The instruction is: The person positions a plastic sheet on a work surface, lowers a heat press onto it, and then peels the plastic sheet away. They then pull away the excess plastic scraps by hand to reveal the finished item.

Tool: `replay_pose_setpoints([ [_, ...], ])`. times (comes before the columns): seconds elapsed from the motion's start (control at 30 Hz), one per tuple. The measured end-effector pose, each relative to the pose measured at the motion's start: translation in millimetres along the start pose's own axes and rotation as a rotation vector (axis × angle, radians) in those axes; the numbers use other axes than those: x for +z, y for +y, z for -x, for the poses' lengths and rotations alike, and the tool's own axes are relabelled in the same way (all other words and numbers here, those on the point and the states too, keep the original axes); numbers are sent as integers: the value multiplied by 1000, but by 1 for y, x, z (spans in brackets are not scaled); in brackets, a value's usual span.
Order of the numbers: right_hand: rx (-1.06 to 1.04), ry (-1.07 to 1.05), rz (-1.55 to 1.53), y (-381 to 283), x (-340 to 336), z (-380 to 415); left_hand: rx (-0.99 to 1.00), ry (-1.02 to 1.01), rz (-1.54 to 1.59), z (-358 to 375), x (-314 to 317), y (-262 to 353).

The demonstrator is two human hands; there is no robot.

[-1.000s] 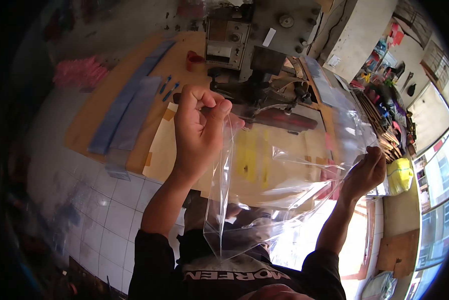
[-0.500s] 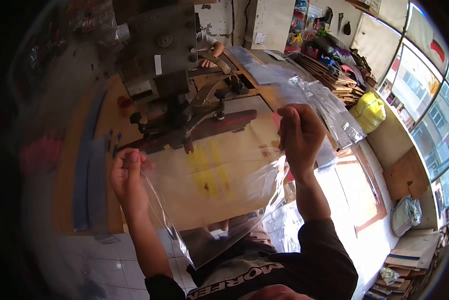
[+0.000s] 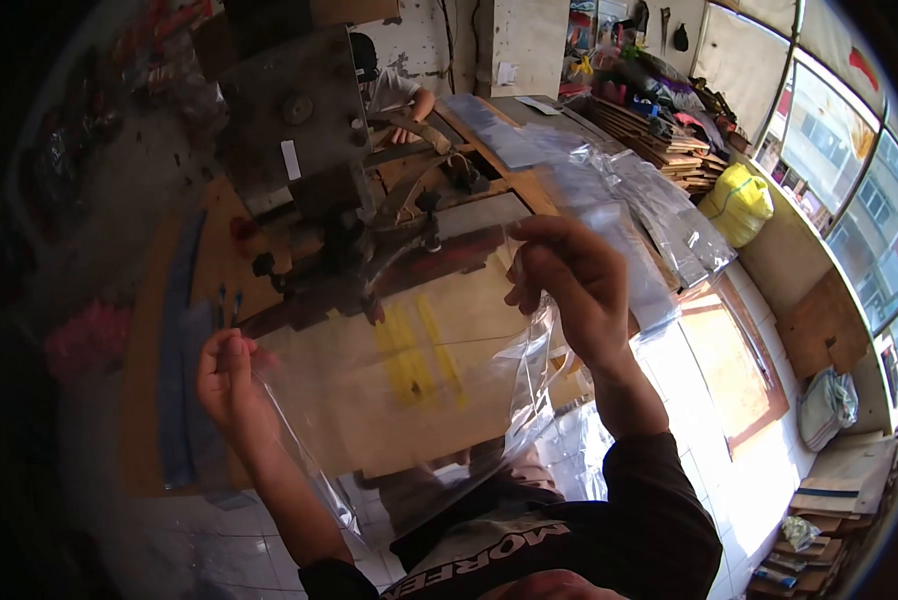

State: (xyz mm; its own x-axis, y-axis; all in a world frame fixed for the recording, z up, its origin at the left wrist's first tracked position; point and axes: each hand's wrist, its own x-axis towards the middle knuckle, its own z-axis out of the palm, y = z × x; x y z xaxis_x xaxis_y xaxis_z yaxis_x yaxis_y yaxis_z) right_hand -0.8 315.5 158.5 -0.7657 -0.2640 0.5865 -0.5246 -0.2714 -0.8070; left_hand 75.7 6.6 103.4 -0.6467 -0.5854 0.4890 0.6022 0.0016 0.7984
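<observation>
A clear plastic sheet (image 3: 529, 385) hangs between my two hands, its lower part falling toward my shirt. My left hand (image 3: 234, 385) pinches its left upper corner between thumb and fingers. At the other upper corner, my right hand (image 3: 574, 285) is closed on the plastic with thumb against the fingers. Through the sheet I see the brown work board (image 3: 369, 440) with yellow tape strips (image 3: 409, 350) on it. Just beyond the sheet stands a dark press machine (image 3: 299, 130) with clamp knobs (image 3: 427, 203) at its base.
Flat clear sheets (image 3: 609, 190) lie along the table's right side. Across the table is another person's arm (image 3: 419, 105). Blue strips (image 3: 179, 350) and pens (image 3: 237, 300) lie at the left. A yellow sack (image 3: 739, 205) stands by the window, near stacked boards (image 3: 669, 150).
My left hand has moved slightly left and down. The right hand has shifted left and turned inward, still gripping the sheet. The view has tilted slightly.
</observation>
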Motion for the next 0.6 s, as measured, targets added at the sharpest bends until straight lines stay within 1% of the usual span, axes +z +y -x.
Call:
replay_pose_setpoints([
  [0.03, 3, -32, 4, 0, -1, -1, 7, 22, -10, 0, 0, 1],
  [0.27, 14, -29, 35, 7, 1, -4, 26, 24, 14, -1, -3, 4],
  [0.33, 25, 18, 69, 7, 4, -4, 47, 88, -24, 1, -2, 4],
  [0.37, 25, 19, 68, 8, 5, -5, 47, 87, -25, 2, -2, 4],
  [0.43, -5, 77, 155, 8, 9, -6, 66, 153, -53, 5, 0, 7],
  [0.57, -23, 121, 155, 10, 12, -8, 63, 124, -137, 8, 2, 14],
  [0.6, -27, 114, 135, 10, 12, -8, 91, 130, -134, 7, 2, 15],
])
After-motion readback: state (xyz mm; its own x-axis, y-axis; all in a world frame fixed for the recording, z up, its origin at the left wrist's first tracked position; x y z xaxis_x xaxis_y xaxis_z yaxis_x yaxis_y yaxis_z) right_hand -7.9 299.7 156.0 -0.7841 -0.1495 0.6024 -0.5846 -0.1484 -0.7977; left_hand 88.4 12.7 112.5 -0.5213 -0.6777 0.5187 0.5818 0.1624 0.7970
